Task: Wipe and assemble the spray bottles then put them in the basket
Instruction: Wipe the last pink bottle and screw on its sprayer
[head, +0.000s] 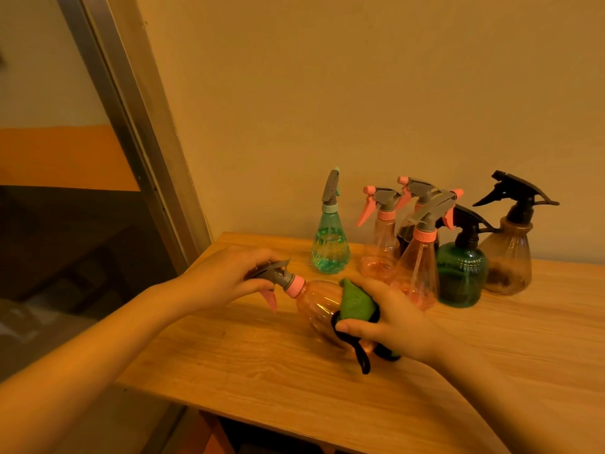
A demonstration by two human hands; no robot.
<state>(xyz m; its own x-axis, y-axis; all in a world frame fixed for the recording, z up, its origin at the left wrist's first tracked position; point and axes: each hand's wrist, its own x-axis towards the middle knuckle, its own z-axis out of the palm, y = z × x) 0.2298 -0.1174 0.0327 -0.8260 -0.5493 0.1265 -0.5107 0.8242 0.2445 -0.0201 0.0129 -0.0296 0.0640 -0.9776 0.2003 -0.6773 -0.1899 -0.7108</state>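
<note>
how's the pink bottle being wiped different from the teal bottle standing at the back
The pink bottle lies tilted on its side, gripped by both hands; the teal bottle stands upright on the table, untouched. The pink bottle has a pink collar and trigger; the teal bottle's collar is pale green. A green cloth presses on the pink bottle only. Both have grey spray heads and clear tinted bodies.

A wooden table [262, 371] fills the lower right of the frame, a plain wall [360, 93] behind, a metal frame [131, 132] running diagonally at left.
</note>
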